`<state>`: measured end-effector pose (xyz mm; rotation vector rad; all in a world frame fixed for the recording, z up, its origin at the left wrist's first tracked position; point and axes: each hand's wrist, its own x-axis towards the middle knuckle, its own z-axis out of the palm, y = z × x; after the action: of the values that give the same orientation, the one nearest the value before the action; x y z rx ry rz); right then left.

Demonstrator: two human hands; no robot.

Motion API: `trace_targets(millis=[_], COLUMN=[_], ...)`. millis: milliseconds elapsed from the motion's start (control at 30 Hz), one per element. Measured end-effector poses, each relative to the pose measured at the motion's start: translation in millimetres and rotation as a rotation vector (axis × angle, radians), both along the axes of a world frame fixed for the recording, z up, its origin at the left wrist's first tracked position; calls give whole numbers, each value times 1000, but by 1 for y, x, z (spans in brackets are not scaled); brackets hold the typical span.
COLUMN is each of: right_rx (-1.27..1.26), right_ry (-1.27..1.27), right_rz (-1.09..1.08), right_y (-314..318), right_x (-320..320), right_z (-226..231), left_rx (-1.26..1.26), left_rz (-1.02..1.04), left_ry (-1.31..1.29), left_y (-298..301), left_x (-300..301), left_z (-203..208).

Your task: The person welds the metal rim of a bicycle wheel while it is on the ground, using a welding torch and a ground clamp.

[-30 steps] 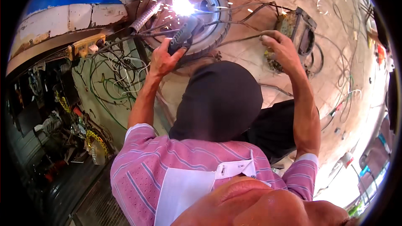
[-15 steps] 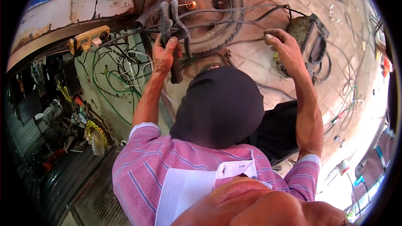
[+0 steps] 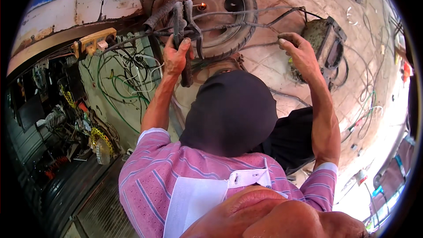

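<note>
My left hand [image 3: 176, 56] is wrapped round a dark two-armed metal piece [image 3: 179, 22], whose thick grip end [image 3: 187, 76] points down toward me. Its exact kind is not clear. Close to its upper end, a small orange glow [image 3: 202, 6] shows in front of a spoked wheel with a black tyre [image 3: 246, 28]. My right hand [image 3: 299, 52] is held to the right with thumb and fingers pinched together. A thin dark rod or wire [image 3: 260, 44] runs leftward from those fingertips, over the floor toward the wheel.
A grimy metal box with a handle [image 3: 324, 46] stands right of my right hand, cables running from it. A wooden socket board [image 3: 94, 42] lies at the left above tangled green and white wires [image 3: 128, 79]. My dark-clad knee [image 3: 233, 110] rises between my arms.
My left hand and the metal piece have shifted very slightly to the right. The orange glow looks smaller. My right hand is nearly unmoved.
</note>
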<state>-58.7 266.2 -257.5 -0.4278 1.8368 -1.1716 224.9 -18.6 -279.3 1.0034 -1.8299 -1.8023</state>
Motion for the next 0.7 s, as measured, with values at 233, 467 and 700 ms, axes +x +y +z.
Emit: trace_targets(millis=[233,467,700], right_rx=[13,-7,-59], right_ry=[100,236,221], right_rz=[5,74,-81], right_y=[2,9,28], right_x=[-5,-7,2], right_z=[1,-17,-2], left_rx=[-23,-1177,-432], left_rz=[-52,-343,-61], left_ry=[-31,-356,-252], left_y=[-10,-58,-9], left_x=[-1,40,6], left_z=[-15,-81,-41])
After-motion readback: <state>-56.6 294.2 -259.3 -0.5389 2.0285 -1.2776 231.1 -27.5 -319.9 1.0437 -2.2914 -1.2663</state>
